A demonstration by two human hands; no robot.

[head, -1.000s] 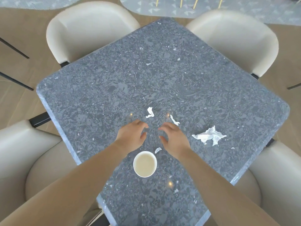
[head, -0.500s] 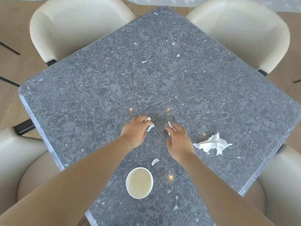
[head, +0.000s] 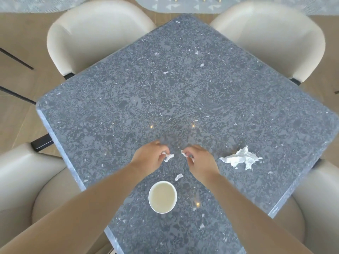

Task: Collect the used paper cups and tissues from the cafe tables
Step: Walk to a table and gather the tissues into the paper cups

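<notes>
My left hand point(head: 149, 159) pinches a small white tissue scrap point(head: 168, 157) just above the dark speckled table point(head: 128, 99). A second small tissue scrap point(head: 184, 154) is pinched in my right hand point(head: 200, 162), a short gap away from the left. Between and below the two hands lies a third tiny tissue bit point(head: 178, 177) on the tabletop. An upright white paper cup point(head: 162, 197) stands near the table's front corner, below my hands. A larger crumpled white tissue point(head: 240, 158) lies to the right of my right hand.
Cream upholstered chairs surround the table: one at the back left point(head: 88, 33), one at the back right point(head: 271, 37), one at the left point(head: 22, 184) and one at the right point(head: 319, 208). Wooden floor and a patterned grey rug point(head: 183, 5) lie beyond.
Both hands reached forward to the two small tissue scraps, closed on them and have drawn back a little with the scraps in their fingers. The cup and large tissue stayed put.
</notes>
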